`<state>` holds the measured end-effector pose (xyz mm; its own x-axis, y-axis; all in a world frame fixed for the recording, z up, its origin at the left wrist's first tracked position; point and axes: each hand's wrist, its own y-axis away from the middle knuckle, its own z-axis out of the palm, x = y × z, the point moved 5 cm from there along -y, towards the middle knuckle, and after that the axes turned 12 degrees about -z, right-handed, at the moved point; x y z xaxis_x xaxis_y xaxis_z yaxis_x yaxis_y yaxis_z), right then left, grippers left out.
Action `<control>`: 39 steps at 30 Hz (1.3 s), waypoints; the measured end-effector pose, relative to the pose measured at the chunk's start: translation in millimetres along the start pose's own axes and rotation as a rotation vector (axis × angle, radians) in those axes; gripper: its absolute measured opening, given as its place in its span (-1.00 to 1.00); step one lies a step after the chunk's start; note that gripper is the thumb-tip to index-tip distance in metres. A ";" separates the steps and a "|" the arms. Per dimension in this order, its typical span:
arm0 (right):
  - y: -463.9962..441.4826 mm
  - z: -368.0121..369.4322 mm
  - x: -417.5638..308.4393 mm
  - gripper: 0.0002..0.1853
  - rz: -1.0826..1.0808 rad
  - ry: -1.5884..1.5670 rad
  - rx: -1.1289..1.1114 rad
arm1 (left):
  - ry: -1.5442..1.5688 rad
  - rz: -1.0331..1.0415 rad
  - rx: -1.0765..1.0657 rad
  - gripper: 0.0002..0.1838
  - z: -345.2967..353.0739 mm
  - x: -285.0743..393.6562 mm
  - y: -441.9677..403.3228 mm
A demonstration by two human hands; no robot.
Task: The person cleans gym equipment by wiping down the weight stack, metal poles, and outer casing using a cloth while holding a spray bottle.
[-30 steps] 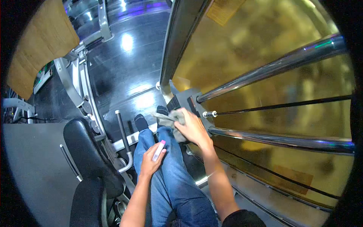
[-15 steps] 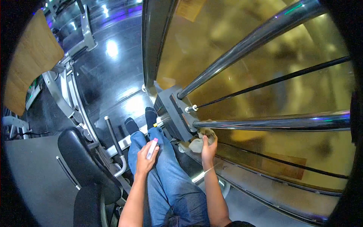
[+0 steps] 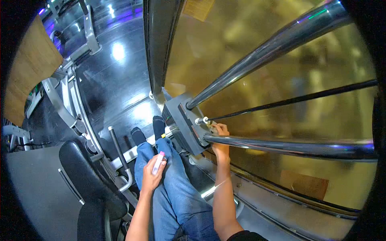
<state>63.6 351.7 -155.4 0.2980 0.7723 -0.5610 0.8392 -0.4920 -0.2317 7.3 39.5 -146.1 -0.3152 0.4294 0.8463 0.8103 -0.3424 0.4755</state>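
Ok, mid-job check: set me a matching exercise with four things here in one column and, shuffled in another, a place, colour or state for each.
Things:
1. tube
2. right hand
3. jeans
4. seat

Places, colours, states:
A. black
B. in the left hand
C. blue
D. partly hidden by a rod

Right pairs: 1-B, 2-D, 3-C, 4-A
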 end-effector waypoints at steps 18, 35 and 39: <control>-114.1 37.4 -4.2 -0.69 -0.080 -0.290 -0.281 | 0.117 0.023 0.038 -0.75 24.9 3.2 -36.1; -129.3 73.2 7.8 -0.65 -0.066 -0.408 -0.251 | 0.059 0.073 0.099 -0.75 21.4 7.6 -37.6; -90.2 34.2 0.5 -0.66 0.033 -0.260 -0.191 | 0.053 0.125 0.128 -0.76 15.5 2.8 -36.6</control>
<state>-27.5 382.7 -162.0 0.2208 0.6165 -0.7557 0.9084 -0.4121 -0.0708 -15.6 66.2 -164.8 -0.2313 0.3441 0.9100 0.9000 -0.2797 0.3345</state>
